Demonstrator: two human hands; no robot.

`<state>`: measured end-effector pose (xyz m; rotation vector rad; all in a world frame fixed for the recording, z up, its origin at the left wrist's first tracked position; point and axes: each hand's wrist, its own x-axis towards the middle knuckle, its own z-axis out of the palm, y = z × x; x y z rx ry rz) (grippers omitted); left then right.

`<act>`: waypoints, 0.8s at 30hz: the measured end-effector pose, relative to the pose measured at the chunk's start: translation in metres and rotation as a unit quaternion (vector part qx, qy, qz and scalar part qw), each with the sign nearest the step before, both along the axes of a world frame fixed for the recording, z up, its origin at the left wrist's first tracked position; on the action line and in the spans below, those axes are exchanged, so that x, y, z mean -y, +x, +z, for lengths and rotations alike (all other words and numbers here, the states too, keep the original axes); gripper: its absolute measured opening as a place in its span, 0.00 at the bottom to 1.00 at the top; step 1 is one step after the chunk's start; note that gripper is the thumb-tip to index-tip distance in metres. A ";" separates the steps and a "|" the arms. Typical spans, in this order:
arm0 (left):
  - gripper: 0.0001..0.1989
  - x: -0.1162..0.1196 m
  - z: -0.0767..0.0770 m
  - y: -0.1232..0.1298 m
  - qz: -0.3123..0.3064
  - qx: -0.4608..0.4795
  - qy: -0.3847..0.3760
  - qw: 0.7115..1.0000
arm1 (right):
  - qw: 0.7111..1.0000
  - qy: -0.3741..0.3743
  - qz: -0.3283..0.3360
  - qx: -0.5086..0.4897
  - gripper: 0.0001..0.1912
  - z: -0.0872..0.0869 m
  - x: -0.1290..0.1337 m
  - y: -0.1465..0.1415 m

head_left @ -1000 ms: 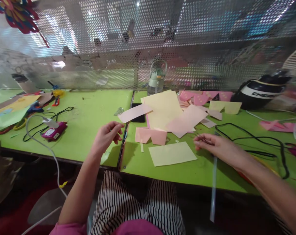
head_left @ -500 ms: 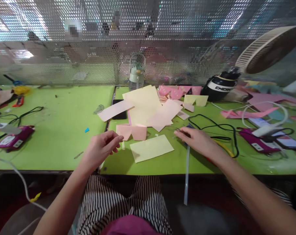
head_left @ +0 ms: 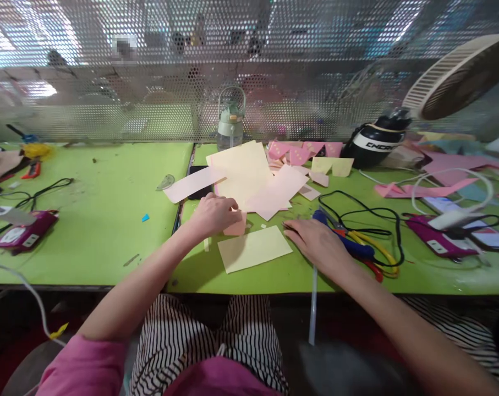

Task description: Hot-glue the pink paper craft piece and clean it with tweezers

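My left hand (head_left: 216,214) is over a pink paper cutout (head_left: 235,226), hiding its left part. Its fingers are curled in, and I cannot make out what is between them. A pale yellow paper rectangle (head_left: 255,249) lies flat between my hands. Right of it, my right hand (head_left: 315,240) is low with fingers together, a small dark tip showing at the fingertips. Beside and partly under that hand lies a blue-handled tool (head_left: 356,246). A long translucent stick (head_left: 313,311) extends from under the hand past the table edge.
Loose paper sheets (head_left: 243,170) are heaped behind my hands. Yellow-handled pliers (head_left: 383,253) and a black cable (head_left: 365,209) lie to the right. Farther off stand a clear bottle (head_left: 230,129), a black bottle (head_left: 373,146) and a fan (head_left: 459,77). A purple power strip (head_left: 434,236) is at right.
My left hand has moved right and away from me, over the pink cutout. My right hand has shifted left toward the yellow paper, uncovering more of the blue tool and pliers.
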<state>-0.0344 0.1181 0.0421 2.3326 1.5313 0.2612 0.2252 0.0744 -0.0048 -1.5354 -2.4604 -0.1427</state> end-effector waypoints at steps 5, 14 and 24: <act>0.15 -0.006 -0.003 -0.001 -0.024 0.009 -0.032 0.999 | 1.000 0.010 -0.005 0.007 0.13 -0.007 -0.007 -0.006; 0.13 -0.008 -0.007 -0.013 -0.013 0.028 -0.016 0.999 | 0.999 0.039 -0.008 0.005 0.17 -0.002 0.002 -0.010; 0.14 -0.006 0.004 -0.030 0.052 0.166 0.111 0.978 | 0.987 0.094 -0.121 0.052 0.14 0.003 0.050 0.051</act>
